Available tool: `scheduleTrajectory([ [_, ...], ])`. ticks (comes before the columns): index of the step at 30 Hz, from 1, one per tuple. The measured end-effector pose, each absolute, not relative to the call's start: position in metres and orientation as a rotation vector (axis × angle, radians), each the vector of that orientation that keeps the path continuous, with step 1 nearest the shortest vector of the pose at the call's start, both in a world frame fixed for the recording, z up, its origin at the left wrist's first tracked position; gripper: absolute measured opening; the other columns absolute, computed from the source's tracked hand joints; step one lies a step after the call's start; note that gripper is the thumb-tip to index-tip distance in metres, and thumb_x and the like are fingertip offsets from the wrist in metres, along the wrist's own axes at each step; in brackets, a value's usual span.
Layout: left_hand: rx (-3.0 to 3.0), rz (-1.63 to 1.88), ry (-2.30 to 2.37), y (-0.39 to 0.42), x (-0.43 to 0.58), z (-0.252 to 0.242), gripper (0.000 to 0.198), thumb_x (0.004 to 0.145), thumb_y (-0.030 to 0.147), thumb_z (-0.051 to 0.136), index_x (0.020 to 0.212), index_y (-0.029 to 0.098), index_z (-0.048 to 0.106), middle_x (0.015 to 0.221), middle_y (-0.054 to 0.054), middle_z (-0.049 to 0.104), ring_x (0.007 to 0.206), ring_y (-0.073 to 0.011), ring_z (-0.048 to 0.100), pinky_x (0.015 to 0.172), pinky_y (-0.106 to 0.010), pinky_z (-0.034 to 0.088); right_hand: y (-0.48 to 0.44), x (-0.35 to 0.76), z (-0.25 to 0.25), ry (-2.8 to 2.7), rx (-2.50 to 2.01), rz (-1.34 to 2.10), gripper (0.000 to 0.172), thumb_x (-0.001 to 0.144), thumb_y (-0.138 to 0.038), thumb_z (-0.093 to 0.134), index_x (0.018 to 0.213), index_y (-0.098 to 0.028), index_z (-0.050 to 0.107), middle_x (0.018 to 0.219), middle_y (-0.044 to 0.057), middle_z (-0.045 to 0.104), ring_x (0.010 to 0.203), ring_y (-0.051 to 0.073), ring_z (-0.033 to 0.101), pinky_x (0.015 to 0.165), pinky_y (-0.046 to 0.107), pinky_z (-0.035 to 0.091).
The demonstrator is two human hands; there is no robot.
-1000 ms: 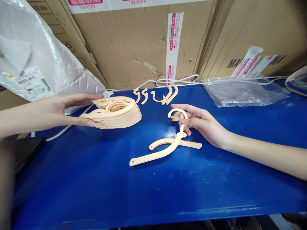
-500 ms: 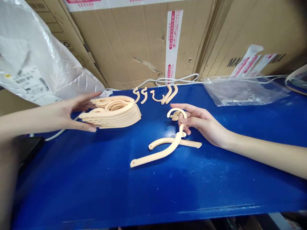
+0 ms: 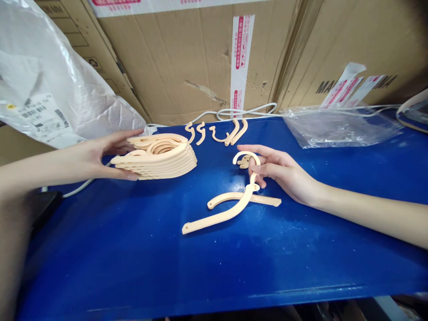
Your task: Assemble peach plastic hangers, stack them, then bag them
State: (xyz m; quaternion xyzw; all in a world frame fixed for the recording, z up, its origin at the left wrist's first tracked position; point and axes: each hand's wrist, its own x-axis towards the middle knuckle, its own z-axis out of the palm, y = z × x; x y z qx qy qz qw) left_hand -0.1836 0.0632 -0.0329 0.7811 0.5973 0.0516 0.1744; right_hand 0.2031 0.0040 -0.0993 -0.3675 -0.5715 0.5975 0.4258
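Blue desk, cardboard boxes behind. Left hand spread against hanger stack; right hand pinches a hanger's hook.

Plenty of open blue counter up front, back edge is crowded

You've got a clear lane between the hanger stack and the loose hanger. Behind, loose hook pieces, a white cable, a clear plastic bag and cardboard boxes wall things off; a white bag crowds your left.
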Motion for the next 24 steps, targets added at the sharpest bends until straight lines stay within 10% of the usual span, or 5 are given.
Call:
scheduleTrajectory([
  [24,2.215,0.134,1.705,0.0639,-0.1803,-0.0413,0.125,0.057,0.075,0.071,0.156,0.03,0.009,0.141,-0.008,0.054,0.12,-0.0291,0.059,0.108,-0.045,0.04,0.0043,0.2035,-0.1001,-1.419,-0.933,1.493,0.052,0.079,-0.013,0.058,0.131,-0.016,0.054,0.073,-0.002,0.061,0.054,0.01,0.049,0.055,0.028,0.04],
])
